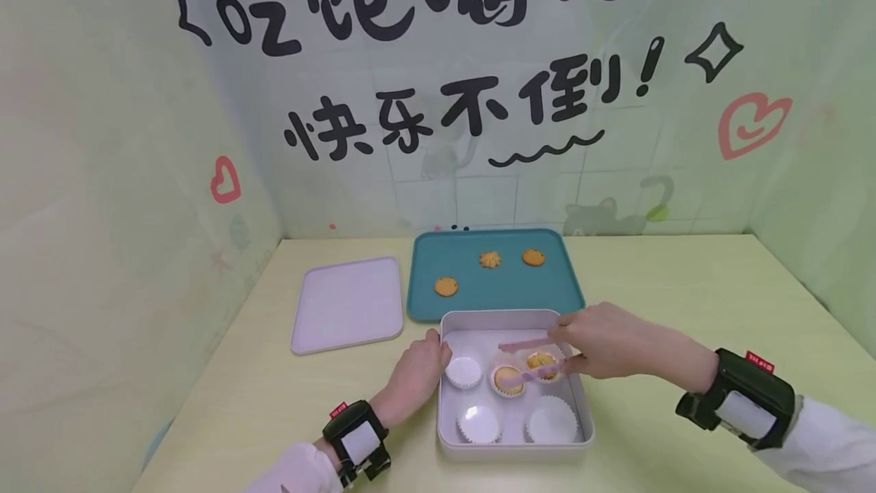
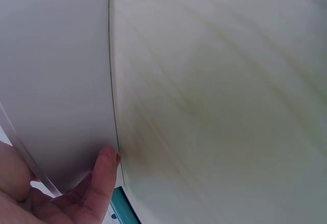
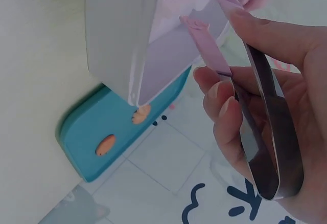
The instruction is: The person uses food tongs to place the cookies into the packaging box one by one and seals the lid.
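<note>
Here, left hand [image 1: 419,370] seemingly pinching a pale box [image 1: 516,453], right hand [image 1: 605,341] angled inward, gripping spread pink-tipped tongs [image 3: 282,137]

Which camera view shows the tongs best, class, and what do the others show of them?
The right wrist view: up close, the tongs show both metal arms and their joining bend in the right hand. The head view shows mainly their pink ends over the box; the left wrist view shows none of them.
</note>
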The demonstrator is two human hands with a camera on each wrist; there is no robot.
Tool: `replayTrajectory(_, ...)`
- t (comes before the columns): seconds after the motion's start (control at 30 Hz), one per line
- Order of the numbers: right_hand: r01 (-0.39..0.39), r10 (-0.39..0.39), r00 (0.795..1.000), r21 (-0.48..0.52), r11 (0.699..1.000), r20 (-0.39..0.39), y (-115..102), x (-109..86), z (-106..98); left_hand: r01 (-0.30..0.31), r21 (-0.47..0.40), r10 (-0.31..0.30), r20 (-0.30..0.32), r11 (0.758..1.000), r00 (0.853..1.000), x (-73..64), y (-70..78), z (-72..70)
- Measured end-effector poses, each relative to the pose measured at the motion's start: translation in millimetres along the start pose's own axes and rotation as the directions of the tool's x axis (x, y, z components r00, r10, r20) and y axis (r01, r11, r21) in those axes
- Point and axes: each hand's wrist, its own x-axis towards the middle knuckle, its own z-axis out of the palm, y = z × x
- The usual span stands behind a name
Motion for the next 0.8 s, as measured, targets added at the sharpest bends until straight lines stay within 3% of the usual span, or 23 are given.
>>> replayTrajectory(0.2, -0.064, 0.062, 0.994, -0.02, 0.998, -0.094, 18.3, -0.3, -26.7, -0.012, 0.012, 0.012, -0.006, 1.0, 1.0, -0.3, -1.4, 1.9)
replayTrajectory(0.4, -0.174, 0.16, 0.975, -0.085, 0.981, -0.155, 56.1, 10.1, -43.4, -0.013, 0.006, 0.013, -0.003, 1.0, 1.0, 0.2, -2.1, 2.2)
replayTrajectory(0.53, -0.236, 0.226, 0.965, -0.061, 0.97, -0.137, 81.0, 19.5, -40.3, -0.006, 0.011, 0.006, -0.009, 1.0, 1.0, -0.2, -1.7, 2.2)
replayTrajectory(0.8, -0.355, 0.357, 0.934, 0.045, 0.934, -0.028, 116.3, 32.6, -23.3, -0.009, 0.019, 0.01, -0.021, 1.0, 1.0, -0.8, -0.5, 3.5)
